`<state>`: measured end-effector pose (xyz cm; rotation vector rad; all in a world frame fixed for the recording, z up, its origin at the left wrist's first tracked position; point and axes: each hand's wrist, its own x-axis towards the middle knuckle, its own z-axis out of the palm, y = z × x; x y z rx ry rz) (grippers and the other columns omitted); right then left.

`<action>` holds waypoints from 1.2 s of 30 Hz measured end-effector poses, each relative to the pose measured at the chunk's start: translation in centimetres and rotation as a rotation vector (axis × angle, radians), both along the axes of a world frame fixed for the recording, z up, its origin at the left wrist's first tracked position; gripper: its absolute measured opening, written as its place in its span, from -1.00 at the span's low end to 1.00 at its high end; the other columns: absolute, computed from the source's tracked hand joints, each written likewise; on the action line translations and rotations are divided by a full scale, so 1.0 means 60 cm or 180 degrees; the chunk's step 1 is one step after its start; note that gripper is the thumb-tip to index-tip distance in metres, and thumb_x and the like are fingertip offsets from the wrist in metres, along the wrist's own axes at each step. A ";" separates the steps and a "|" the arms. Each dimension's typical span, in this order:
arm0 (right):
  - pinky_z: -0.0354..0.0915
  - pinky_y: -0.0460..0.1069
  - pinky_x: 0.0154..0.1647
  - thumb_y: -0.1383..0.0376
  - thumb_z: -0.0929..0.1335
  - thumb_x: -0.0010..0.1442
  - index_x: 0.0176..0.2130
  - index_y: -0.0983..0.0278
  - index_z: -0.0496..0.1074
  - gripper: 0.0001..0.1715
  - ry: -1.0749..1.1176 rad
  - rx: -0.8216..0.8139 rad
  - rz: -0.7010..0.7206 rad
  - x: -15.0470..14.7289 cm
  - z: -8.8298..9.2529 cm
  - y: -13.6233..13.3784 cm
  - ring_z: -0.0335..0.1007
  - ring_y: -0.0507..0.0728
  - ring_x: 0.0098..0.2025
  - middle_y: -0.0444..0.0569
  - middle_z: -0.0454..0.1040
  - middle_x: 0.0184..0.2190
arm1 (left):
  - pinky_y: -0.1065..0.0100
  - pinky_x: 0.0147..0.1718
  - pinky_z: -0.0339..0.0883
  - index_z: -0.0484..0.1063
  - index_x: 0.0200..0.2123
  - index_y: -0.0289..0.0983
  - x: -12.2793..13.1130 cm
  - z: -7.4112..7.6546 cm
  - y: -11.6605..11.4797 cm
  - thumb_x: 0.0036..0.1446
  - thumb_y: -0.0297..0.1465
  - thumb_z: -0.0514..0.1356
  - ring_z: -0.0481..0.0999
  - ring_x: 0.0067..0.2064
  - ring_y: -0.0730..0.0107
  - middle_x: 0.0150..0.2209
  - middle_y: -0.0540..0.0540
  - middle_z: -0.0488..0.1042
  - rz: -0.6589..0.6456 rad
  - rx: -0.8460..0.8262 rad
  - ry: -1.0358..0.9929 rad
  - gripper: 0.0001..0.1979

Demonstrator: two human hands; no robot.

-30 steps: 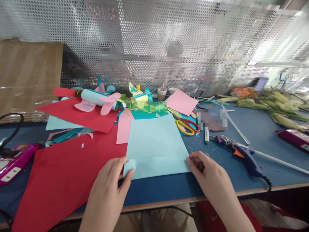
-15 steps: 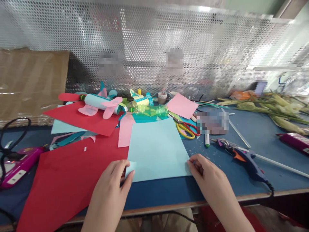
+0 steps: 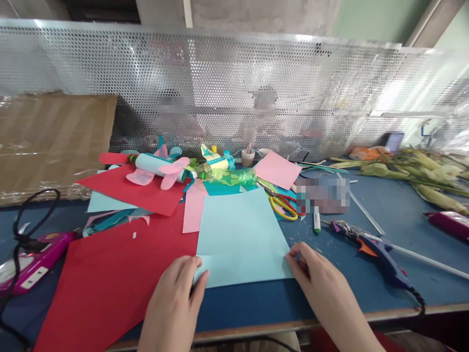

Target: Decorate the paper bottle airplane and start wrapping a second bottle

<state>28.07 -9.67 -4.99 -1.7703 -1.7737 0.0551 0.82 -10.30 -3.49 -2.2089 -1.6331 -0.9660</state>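
A light blue sheet of paper (image 3: 242, 234) lies on the blue table in front of me. Its near left corner is pinched between the thumb and fingers of my left hand (image 3: 178, 293). At the near right edge, my right hand (image 3: 317, 274) holds the sheet between thumb and fingertips. Under and beside my left hand spreads a large red sheet (image 3: 106, 283). Beyond the light blue sheet are a green plastic bottle (image 3: 232, 177), yellow-handled scissors (image 3: 284, 209) and a pink strip (image 3: 194, 208).
A blue glue gun (image 3: 381, 254) and a marker (image 3: 317, 221) lie to the right. Magenta power strips (image 3: 40, 259) sit at both sides. Paper-covered bottle craft (image 3: 156, 166), a cardboard panel (image 3: 54, 146) and a perforated metal screen (image 3: 227, 63) stand behind.
The camera view has tilted up slightly, so the table items appear lower and a little to the right. Both hands keep their hold on the light blue sheet.
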 end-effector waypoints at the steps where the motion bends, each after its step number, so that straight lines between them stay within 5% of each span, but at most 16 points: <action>1: 0.18 -0.07 -0.54 0.12 0.21 0.26 -0.36 0.16 0.29 -0.77 0.0039 -0.0025 0.0015 0.001 0.001 0.000 0.31 0.11 -0.55 -0.18 0.29 -0.61 | 0.36 -0.46 0.47 0.38 -0.24 -0.19 0.002 0.001 0.000 0.32 -0.27 0.01 0.61 -0.36 0.27 -0.36 -0.07 0.54 0.0002 0.0056 0.0009 -0.80; 14: 0.23 -0.10 -0.52 0.02 0.24 0.25 -0.28 0.15 0.34 -0.72 0.0463 -0.0356 0.0227 0.015 0.005 -0.010 0.24 0.06 -0.55 -0.22 0.25 -0.58 | 0.39 -0.52 0.44 0.36 -0.21 -0.22 0.013 0.007 -0.004 0.34 -0.29 -0.03 0.61 -0.39 0.29 -0.35 -0.09 0.51 0.0028 0.0301 0.0041 -0.78; 36: 0.22 -0.09 -0.56 0.08 0.23 0.26 -0.36 0.16 0.33 -0.74 0.0127 0.0169 0.0188 0.006 0.007 -0.008 0.26 0.07 -0.59 -0.22 0.22 -0.63 | 0.39 -0.41 0.51 0.43 -0.20 -0.19 0.001 -0.003 -0.004 0.30 -0.22 0.04 0.62 -0.37 0.31 -0.32 -0.09 0.57 0.0017 0.0010 -0.0429 -0.77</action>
